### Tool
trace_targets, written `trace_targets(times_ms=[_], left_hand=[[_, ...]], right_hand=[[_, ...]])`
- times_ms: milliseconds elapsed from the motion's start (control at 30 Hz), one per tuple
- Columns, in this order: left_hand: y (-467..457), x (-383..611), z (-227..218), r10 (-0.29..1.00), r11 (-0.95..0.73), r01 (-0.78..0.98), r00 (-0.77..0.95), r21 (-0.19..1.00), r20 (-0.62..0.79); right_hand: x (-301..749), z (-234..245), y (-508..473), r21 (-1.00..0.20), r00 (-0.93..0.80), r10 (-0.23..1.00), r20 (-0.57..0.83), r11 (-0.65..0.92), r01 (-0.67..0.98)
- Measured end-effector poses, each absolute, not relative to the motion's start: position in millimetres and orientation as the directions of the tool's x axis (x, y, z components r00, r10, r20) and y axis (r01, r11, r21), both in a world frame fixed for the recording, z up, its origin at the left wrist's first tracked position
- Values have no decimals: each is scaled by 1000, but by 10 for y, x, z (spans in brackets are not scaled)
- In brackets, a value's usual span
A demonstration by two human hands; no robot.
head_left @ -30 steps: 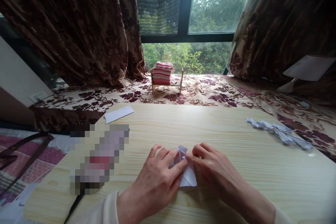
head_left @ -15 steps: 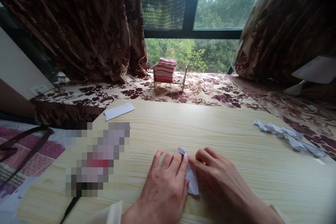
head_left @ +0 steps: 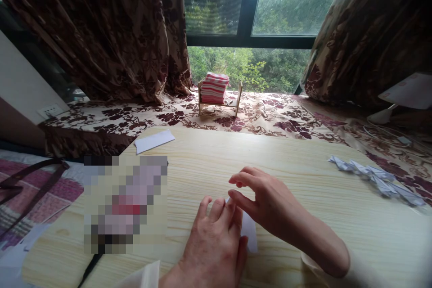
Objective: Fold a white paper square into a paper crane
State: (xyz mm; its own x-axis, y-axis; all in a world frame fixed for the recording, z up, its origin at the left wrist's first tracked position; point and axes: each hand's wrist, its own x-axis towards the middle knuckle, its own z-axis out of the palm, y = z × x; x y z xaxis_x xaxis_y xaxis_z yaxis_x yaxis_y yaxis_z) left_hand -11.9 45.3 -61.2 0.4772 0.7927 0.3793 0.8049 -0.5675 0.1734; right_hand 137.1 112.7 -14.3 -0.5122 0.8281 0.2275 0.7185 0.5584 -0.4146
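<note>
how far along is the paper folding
Done: a row of folded paper pieces lies at the right of the table. In hand: the left hand presses a white paper flat while the right hand hovers over it. Left, maybe: one flat paper strip at the far left edge.

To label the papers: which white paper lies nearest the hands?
The small piece between left hand and right hand; the flat strip and the folded row lie far off.

White folded paper (head_left: 250,236); pale wood-grain table (head_left: 303,162); brown floral curtains (head_left: 118,31) (sill cloth (head_left: 270,121) too); red-white striped stack (head_left: 213,87).
</note>
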Motion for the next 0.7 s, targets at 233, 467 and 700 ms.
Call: trace_targets(times_ms=[233, 467, 700], left_hand=[[451, -121, -616, 808, -557, 813, 482, 172, 338], [448, -105, -572, 829, -540, 817, 472, 205, 301], [445, -102, -591, 819, -548, 818, 483, 172, 310]], right_hand=[[1393, -300, 1138, -415, -448, 873, 194, 487, 769], [1373, -284, 1131, -453, -405, 901, 158, 431, 781], [1411, -288, 1128, -458, -371, 918, 140, 392, 798]])
